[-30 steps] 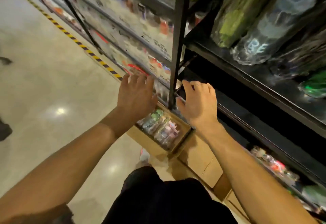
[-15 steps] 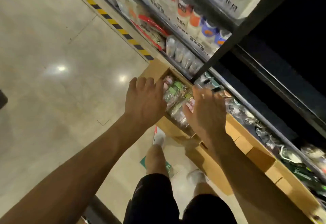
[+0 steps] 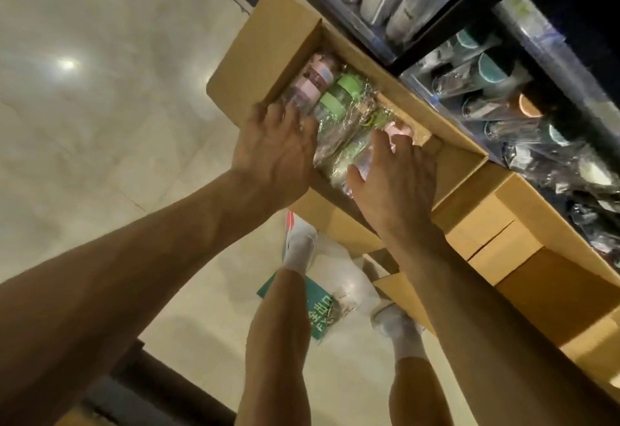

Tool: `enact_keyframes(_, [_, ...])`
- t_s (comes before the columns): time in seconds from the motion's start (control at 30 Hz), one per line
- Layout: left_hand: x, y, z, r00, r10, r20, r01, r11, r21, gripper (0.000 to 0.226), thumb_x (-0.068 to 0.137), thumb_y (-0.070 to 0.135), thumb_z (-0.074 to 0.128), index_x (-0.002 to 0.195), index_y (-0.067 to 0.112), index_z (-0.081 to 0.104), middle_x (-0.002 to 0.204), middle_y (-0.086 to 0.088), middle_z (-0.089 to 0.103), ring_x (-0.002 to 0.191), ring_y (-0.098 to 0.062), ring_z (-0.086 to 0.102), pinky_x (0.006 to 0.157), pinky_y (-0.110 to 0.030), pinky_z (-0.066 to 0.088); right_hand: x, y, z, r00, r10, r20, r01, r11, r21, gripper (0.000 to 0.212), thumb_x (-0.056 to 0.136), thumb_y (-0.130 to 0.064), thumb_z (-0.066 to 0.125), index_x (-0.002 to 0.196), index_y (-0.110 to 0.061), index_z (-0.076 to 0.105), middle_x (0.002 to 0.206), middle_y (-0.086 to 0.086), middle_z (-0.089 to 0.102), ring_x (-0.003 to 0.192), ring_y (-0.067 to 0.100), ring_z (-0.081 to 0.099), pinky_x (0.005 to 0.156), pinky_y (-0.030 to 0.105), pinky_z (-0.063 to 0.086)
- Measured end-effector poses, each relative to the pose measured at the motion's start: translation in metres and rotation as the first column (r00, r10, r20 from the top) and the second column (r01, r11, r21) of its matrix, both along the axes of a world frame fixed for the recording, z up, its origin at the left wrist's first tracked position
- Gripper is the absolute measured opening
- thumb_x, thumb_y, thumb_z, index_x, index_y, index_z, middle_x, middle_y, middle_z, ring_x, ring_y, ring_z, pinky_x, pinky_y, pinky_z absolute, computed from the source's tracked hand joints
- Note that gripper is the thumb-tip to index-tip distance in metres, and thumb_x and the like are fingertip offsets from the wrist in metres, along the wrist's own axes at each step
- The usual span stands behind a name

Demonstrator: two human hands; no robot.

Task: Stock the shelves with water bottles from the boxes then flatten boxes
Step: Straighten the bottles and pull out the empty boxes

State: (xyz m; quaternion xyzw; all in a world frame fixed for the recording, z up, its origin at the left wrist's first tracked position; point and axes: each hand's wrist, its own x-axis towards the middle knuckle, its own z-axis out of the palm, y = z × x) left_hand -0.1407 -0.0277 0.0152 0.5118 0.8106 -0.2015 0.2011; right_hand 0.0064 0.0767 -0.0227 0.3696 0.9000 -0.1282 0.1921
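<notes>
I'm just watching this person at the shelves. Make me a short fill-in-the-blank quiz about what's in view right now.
1. Both hands, the left hand and the right hand, reach into an open ____ box.
2. The bottles in the box are wrapped in clear ____.
3. Next to the pink-banded bottle lies a bottle whose bands are ____.
4. The box stands on the ____, in front of the bottom shelf.

Missing words: cardboard; plastic; green; floor
</notes>
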Motion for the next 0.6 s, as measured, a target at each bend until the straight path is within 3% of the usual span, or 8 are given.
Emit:
enact_keyframes(0.2, [-0.002, -0.002, -0.107, 0.996, 0.039, 0.084, -0.031, 0.995, -0.096, 0.061, 0.096, 0.045, 0.052, 0.148, 0.015, 0.041, 0.138, -0.021, 0.054, 0.123, -0.038, 0.055, 0.106, -0.053, 0.046, 0.013, -0.003, -0.099, 0.982, -0.174, 0.075, 0.179, 0.982, -0.068, 0.069, 0.094, -0.056, 0.066, 0.149, -0.018, 0.047, 0.147, 0.017, 0.054, 0.129, 0.034, 0.055, 0.099, 0.048, 0.047])
enact_keyframes(0.37, [-0.019, 0.01, -0.177, 0.989, 0.109, 0.097, -0.091, 0.981, -0.17, 0.064, 0.095, 0.041, 0.061, 0.15, 0.015, 0.039, 0.138, -0.019, 0.053, 0.123, -0.038, 0.055, 0.106, -0.052, 0.044, 0.029, 0.001, -0.166, 0.922, -0.366, 0.127, 0.382, 0.914, -0.138, 0.086, 0.093, -0.056, 0.068, 0.157, -0.015, 0.029, 0.155, 0.021, 0.042, 0.135, 0.041, 0.049, 0.102, 0.053, 0.051])
enact_keyframes(0.53, [-0.03, 0.025, -0.23, 0.949, 0.274, 0.153, -0.272, 0.962, -0.033, 0.077, 0.097, 0.041, 0.062, 0.153, 0.006, 0.023, 0.138, -0.024, 0.046, 0.123, -0.042, 0.051, 0.099, -0.054, 0.046, 0.041, 0.011, -0.217, 0.797, -0.596, 0.093, 0.601, 0.768, -0.222, 0.101, 0.09, -0.058, 0.073, 0.165, -0.024, 0.014, 0.163, 0.02, 0.032, 0.144, 0.044, 0.04, 0.108, 0.054, 0.047])
enact_keyframes(0.6, [-0.03, 0.031, -0.246, 0.921, 0.339, 0.192, -0.341, 0.94, -0.019, 0.091, 0.094, 0.04, 0.067, 0.159, 0.007, 0.012, 0.143, -0.025, 0.042, 0.128, -0.043, 0.048, 0.102, -0.057, 0.044, 0.04, 0.013, -0.235, 0.677, -0.733, 0.071, 0.72, 0.639, -0.272, 0.106, 0.087, -0.058, 0.076, 0.165, -0.022, 0.014, 0.16, 0.019, 0.036, 0.142, 0.043, 0.043, 0.106, 0.051, 0.05])
